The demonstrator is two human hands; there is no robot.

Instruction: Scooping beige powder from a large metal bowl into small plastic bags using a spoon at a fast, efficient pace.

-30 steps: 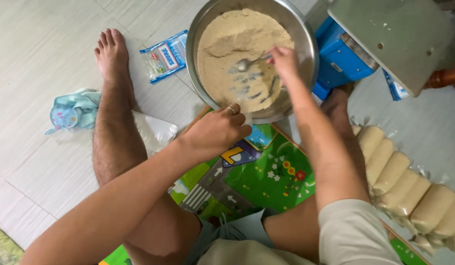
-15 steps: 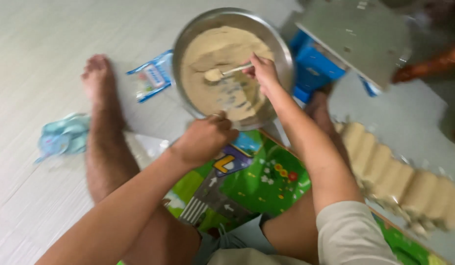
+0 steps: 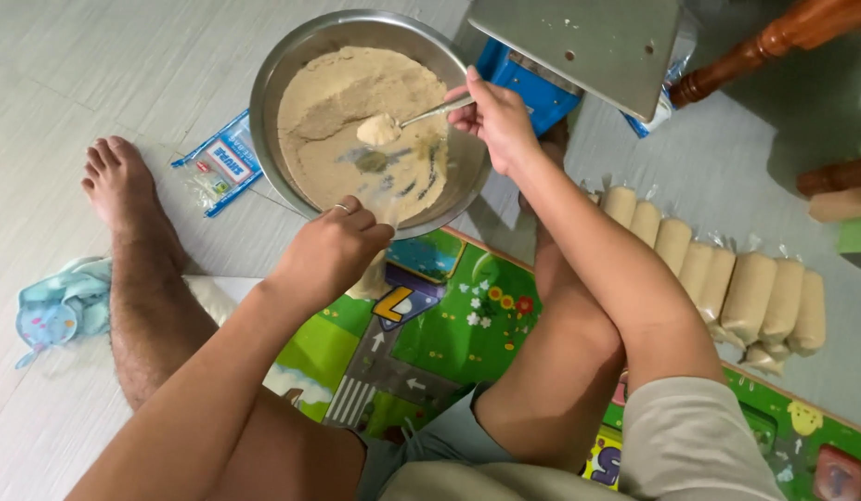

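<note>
the right hand (image 3: 493, 119) pinches the handle of a thin metal spoon (image 3: 404, 121), fingers closed around it, and the spoon's bowl carries a heap of pale tan powder above the middle of a large round steel mixing bowl (image 3: 291, 83). the bowl sits on the pale tiled floor at the far centre of the scene, its near edge over a bright green children's play mat (image 3: 449, 325), and is more than half full of the same tan powder (image 3: 342, 88). the left hand (image 3: 330, 250), a ring on one finger, is closed on a small clear plastic bag (image 3: 370, 278) at the bowl's near rim; the bag hangs partly filled with powder. to the right lies a row of filled, sealed clear bags of tan powder (image 3: 718, 278), side by side. left of the bowl lies a flat blue-and-white packet (image 3: 217, 167); far left, a crumpled light blue cloth (image 3: 64, 306) beside a bare foot.
</note>
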